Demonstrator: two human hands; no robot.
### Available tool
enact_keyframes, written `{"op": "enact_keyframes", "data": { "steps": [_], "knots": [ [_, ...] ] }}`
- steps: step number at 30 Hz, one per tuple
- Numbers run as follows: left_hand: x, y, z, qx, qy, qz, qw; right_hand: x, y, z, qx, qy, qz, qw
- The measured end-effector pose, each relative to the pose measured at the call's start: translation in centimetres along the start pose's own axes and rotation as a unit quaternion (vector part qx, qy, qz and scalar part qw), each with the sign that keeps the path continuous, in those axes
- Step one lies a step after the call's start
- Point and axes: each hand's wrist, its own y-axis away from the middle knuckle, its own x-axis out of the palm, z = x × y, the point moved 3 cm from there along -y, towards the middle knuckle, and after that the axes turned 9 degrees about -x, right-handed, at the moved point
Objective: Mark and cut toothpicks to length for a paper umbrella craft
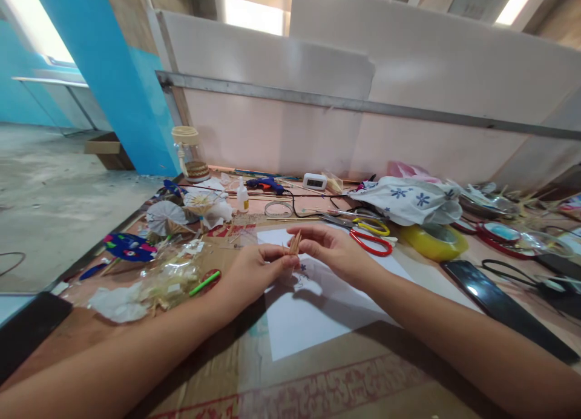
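Near the middle of the view, a small bundle of thin wooden sticks (295,243) stands between my two hands. My left hand (261,270) pinches its lower part between thumb and fingertips. From the other side, my right hand (333,252) has its fingers curved round the bundle, the thumb close against the sticks. Both hands are above a white sheet of paper (308,328). A small piece with a dark blue flower print (303,277) shows just below the fingers; its edges are partly hidden.
Red-handled scissors (372,244) and a tape roll (433,242) lie right of the paper, a black phone (499,304) farther right. Plastic packets (170,273) and small paper umbrellas (129,247) sit left. A glue bottle (242,196) and glue gun (265,184) are behind.
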Motion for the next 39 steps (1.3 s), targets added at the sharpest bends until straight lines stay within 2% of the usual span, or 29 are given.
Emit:
{"op": "enact_keyframes", "data": {
  "steps": [3, 7, 12, 18, 23, 28, 39],
  "knots": [
    [-0.8, -0.4, 0.0, 0.011, -0.015, -0.037, 0.999, -1.1, -0.3, 0.0, 0.0, 0.117, -0.016, 0.993],
    [-1.5, -0.8, 0.2, 0.023, -0.035, -0.071, 0.997, -0.5, -0.4, 0.1, -0.01, 0.152, -0.006, 0.988],
    [-2.1, -1.3, 0.8, 0.045, -0.062, -0.099, 0.992, 0.7, -2.0, -0.4, -0.034, 0.138, -0.023, 0.99],
    [-3.0, -2.4, 1.7, 0.096, -0.111, -0.102, 0.984, 1.5, -3.9, -1.8, -0.057, 0.162, -0.035, 0.985],
    [-3.2, -3.4, 3.0, 0.114, -0.168, -0.097, 0.974, 1.5, -3.7, -3.1, -0.057, 0.172, -0.015, 0.983],
    [-3.0, -3.6, 3.2, 0.128, -0.202, -0.095, 0.966, 1.6, -3.3, -2.7, -0.073, 0.168, -0.014, 0.983],
    [-2.9, -3.1, 2.7, 0.151, -0.219, -0.137, 0.954, 2.2, -3.3, -2.8, -0.052, 0.064, -0.068, 0.994]
  ]
}}
